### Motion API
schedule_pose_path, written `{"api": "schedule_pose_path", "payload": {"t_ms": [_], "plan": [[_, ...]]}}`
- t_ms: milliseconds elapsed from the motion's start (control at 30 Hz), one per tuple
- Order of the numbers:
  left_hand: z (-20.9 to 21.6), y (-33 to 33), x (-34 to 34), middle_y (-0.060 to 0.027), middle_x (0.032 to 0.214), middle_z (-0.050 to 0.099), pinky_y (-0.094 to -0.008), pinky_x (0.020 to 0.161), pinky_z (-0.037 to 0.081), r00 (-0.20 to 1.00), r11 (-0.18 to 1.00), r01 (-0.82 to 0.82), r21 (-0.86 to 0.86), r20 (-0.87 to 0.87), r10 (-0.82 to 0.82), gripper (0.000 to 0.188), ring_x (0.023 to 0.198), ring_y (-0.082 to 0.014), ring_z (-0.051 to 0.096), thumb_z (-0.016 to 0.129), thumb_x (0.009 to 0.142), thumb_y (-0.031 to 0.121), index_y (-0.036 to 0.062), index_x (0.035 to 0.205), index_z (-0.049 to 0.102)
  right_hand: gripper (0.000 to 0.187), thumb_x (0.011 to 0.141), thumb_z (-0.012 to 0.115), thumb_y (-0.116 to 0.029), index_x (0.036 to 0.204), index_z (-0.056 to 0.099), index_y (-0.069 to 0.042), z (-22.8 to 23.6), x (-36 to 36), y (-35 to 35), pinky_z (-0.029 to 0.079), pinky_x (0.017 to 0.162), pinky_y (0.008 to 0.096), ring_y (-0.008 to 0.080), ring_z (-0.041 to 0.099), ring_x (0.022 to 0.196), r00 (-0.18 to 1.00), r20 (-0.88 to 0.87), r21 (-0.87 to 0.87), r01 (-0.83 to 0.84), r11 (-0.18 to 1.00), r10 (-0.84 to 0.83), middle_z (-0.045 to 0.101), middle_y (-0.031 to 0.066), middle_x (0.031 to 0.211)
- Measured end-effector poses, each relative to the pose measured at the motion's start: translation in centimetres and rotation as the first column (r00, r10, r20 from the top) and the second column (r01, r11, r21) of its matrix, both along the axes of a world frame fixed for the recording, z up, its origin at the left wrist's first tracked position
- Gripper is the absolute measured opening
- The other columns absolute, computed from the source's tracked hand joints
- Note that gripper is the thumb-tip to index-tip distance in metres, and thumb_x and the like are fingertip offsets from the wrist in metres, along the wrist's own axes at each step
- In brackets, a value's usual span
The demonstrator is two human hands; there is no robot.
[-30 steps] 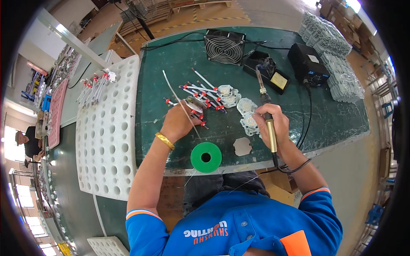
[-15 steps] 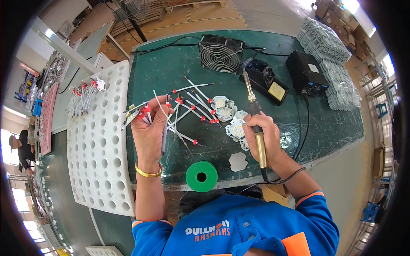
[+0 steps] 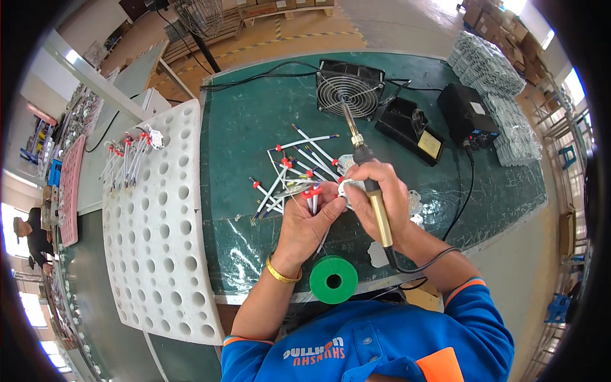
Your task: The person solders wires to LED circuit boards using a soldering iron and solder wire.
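My left hand (image 3: 304, 226) is closed around short white wires (image 3: 313, 202) with red collars, in the middle of the green table. In my right hand (image 3: 389, 197) is a soldering iron (image 3: 380, 219), its metal tip pointing up and away from the wires. The right thumb and fingers also meet a small white board (image 3: 347, 187) next to the left fingertips. Part of that board is hidden by the fingers. Beyond the left hand lies a loose pile of white wires (image 3: 318, 159) with red collars. Below it stands a green spool (image 3: 321, 293) of thin wire.
A black fan (image 3: 349, 89), an iron stand (image 3: 410, 130) and a black control box (image 3: 470, 114) stand at the back. Stacked boards (image 3: 512, 130) line the right edge. A white perforated foam panel (image 3: 207, 280) lies left. The iron's cord (image 3: 461, 216) loops near my right forearm.
My left hand has moved right with the wires and now meets the right hand. The right fingers have come to the small white board, with the soldering iron still held. The view has shifted slightly.
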State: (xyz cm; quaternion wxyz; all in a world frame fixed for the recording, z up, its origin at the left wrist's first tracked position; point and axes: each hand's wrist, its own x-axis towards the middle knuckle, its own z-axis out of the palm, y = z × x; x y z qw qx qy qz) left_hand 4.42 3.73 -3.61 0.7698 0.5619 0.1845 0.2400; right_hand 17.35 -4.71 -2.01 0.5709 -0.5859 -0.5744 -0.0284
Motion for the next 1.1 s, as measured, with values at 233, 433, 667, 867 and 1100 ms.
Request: {"api": "schedule_pose_path", "payload": {"t_ms": [233, 433, 667, 867, 1100], "plan": [[-0.4, 0.4, -0.7, -0.0022, 0.085, 0.062, -0.0183, 0.060, 0.043, 0.995, 0.969, -0.045, -0.244, 0.077, 0.065, 0.023, 0.070, -0.0079, 0.057, 0.069, 0.079, 0.013, 0.0023, 0.097, 0.058, 0.027, 0.079, 0.065, -0.006, 0.097, 0.046, -0.005, -0.6, 0.0, -0.6, 0.046, 0.062, 0.0331, 0.0258, 0.056, 0.071, 0.997, -0.080, 0.004, -0.001, 1.000, 0.001, 0.057, 0.0121, 0.088], [-1.2, 0.2, -0.6, -0.0041, 0.079, 0.062, -0.0199, 0.059, 0.044, 0.996, 0.970, 0.032, -0.242, 0.094, -0.009, 0.024, 0.066, -0.0086, 0.055, 0.069, 0.078, 0.014, 0.0024, 0.097, 0.061, 0.033, 0.080, 0.067, -0.014, 0.102, 0.044, -0.007, -0.7, 0.8, -1.0, 0.046, 0.063, 0.0294, 0.0192, 0.058, 0.071, 0.962, -0.273, -0.101, -0.011, 0.995, -0.017, 0.057, 0.0098, 0.088], [-1.1, 0.1, -0.7, -0.0064, 0.075, 0.062, -0.0201, 0.051, 0.041, 1.000, 0.971, 0.023, -0.236, 0.022, -0.019, 0.025, 0.058, -0.0087, 0.053, 0.069, 0.079, 0.013, 0.0013, 0.100, 0.061, 0.031, 0.079, 0.068, -0.012, 0.099, 0.045, -0.006, -0.3, 1.1, -1.1, 0.046, 0.059, 0.0285, 0.0179, 0.057, 0.066, 0.997, -0.064, -0.025, 0.029, 0.999, -0.031, 0.056, 0.0085, 0.085], [-0.9, 0.2, -0.8, -0.0066, 0.076, 0.063, -0.0198, 0.050, 0.041, 0.999, 0.988, -0.008, -0.152, -0.037, 0.002, 0.023, 0.057, -0.0077, 0.052, 0.069, 0.078, 0.012, 0.0020, 0.098, 0.063, 0.030, 0.076, 0.070, -0.008, 0.094, 0.047, -0.006, -0.2, 0.9, -1.4, 0.045, 0.055, 0.0295, 0.0198, 0.057, 0.062, 1.000, -0.015, 0.005, 0.017, 1.000, -0.017, 0.056, 0.0081, 0.080], [-0.6, 0.1, -0.5, -0.0067, 0.078, 0.064, -0.0190, 0.049, 0.040, 1.000, 0.988, 0.016, -0.157, 0.009, -0.014, 0.023, 0.056, -0.0069, 0.051, 0.071, 0.077, 0.012, 0.0009, 0.096, 0.063, 0.030, 0.073, 0.070, -0.002, 0.092, 0.048, -0.005, -0.6, 1.3, -1.0, 0.044, 0.052, 0.0308, 0.0214, 0.056, 0.057, 0.997, 0.071, 0.086, 0.036, 0.996, -0.042, 0.058, 0.0065, 0.079]]}}
